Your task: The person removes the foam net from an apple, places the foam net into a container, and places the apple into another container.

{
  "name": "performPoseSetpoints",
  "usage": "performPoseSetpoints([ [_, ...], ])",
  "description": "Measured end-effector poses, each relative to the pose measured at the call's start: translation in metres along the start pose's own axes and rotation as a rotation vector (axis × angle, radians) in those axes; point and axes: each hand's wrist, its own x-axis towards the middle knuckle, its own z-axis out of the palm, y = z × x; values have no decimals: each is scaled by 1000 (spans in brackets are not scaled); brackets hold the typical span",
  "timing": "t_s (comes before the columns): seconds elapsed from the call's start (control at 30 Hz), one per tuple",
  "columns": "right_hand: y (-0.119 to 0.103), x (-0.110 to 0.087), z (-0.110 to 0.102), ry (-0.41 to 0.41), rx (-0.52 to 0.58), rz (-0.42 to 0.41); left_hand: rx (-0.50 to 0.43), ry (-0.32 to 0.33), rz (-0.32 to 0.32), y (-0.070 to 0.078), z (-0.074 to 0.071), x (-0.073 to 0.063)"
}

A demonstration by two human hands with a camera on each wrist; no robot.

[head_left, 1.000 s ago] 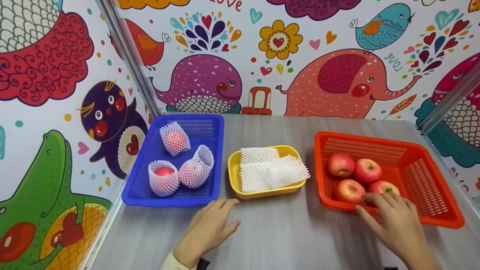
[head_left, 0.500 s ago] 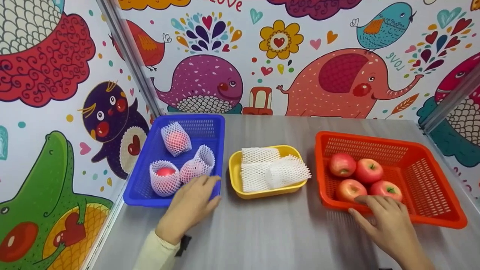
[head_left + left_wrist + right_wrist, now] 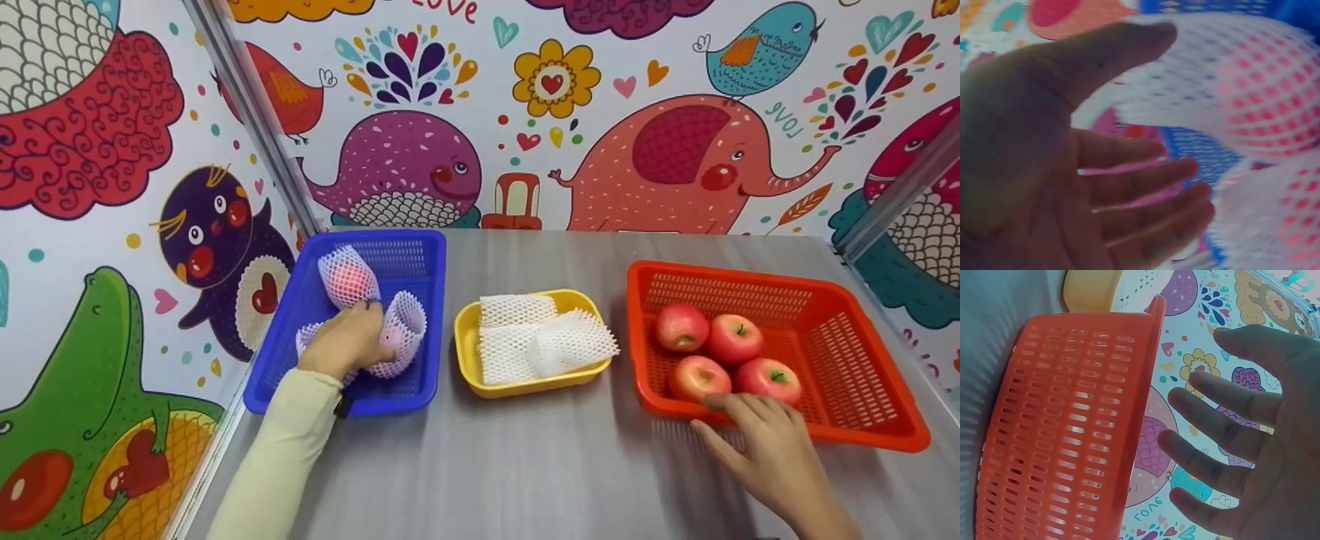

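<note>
My left hand (image 3: pixel 346 339) reaches into the blue basket (image 3: pixel 409 270), over apples in white foam nets. One wrapped apple (image 3: pixel 349 279) lies beyond the fingertips. Another wrapped apple (image 3: pixel 399 346) sits beside the thumb, and a third is mostly hidden under the hand. In the left wrist view the thumb lies against or close over a foam net (image 3: pixel 1168 84), fingers extended and gripping nothing. My right hand (image 3: pixel 772 450) hovers at the front rim of the red basket (image 3: pixel 855 375), fingers spread and holding nothing. Several bare apples (image 3: pixel 769 380) sit inside that basket.
Between the baskets stands a yellow tray (image 3: pixel 469 375) holding white foam nets (image 3: pixel 517 337). All three containers rest on a grey table (image 3: pixel 540 465). Patterned panels (image 3: pixel 540 112) enclose the back and sides.
My left hand has moved left and forward, from the table in front of the baskets to inside the blue basket. The right hand has drawn back slightly; the apples look unmoved.
</note>
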Motion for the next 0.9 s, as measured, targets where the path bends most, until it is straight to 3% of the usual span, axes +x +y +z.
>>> performPoseSetpoints([
  [0.2,0,1,1,-49,22,4,8,-125,-34,-10,10,21],
  [0.43,0,0,2,-83,60,24,112,-213,-21,-4,11,36],
  [0.7,1,-3,4,-111,71,32,178,-205,7,1,24,42],
  [0.9,1,-5,5,-55,94,12,221,-162,33,2,29,45],
])
